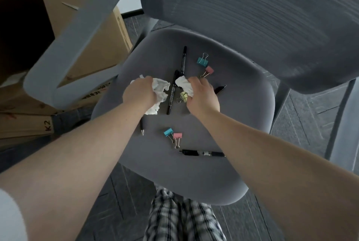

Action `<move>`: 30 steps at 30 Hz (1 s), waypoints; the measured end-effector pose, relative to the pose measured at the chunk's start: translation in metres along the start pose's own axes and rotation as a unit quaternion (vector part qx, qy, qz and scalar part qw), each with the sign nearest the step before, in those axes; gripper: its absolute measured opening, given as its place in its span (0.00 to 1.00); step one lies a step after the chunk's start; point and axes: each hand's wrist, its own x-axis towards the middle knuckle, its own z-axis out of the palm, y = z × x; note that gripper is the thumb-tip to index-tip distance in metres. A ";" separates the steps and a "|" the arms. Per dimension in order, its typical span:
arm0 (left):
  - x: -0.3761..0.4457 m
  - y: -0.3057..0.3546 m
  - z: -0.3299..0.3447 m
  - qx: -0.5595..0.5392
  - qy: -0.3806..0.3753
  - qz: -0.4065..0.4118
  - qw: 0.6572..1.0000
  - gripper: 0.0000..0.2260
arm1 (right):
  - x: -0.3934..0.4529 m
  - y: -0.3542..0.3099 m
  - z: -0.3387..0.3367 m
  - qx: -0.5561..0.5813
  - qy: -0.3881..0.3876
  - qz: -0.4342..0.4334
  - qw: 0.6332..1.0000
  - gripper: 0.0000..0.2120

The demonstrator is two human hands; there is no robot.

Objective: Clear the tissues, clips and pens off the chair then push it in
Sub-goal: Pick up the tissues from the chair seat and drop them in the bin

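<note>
Both hands (pixel 138 93) grip tissues (pixel 160 89)

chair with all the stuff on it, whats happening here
A person is clearing the chair. The left hand grips one crumpled tissue, and the right hand grips another tissue. Pens and clips are still scattered on the seat, so the chair is not ready to push in.
</note>
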 end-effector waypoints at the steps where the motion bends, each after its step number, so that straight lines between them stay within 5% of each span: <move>1: -0.003 0.000 0.001 -0.005 0.034 0.021 0.999 0.14 | -0.001 0.000 0.002 -0.009 -0.006 0.000 1.000 0.22; 6: -0.021 -0.011 -0.008 -0.037 0.072 0.064 0.995 0.20 | -0.010 -0.003 -0.004 -0.031 -0.017 0.004 0.999 0.20; 17: -0.111 -0.052 -0.048 -0.032 0.055 0.002 0.998 0.21 | -0.039 -0.071 -0.038 -0.061 -0.044 -0.091 0.993 0.19; 23: -0.187 -0.085 -0.038 -0.077 0.063 -0.114 0.989 0.21 | -0.080 -0.102 -0.021 -0.116 -0.125 -0.199 0.965 0.17; 30: -0.296 -0.116 0.012 -0.156 0.071 -0.253 0.952 0.18 | -0.141 -0.118 0.013 -0.219 -0.191 -0.348 0.891 0.19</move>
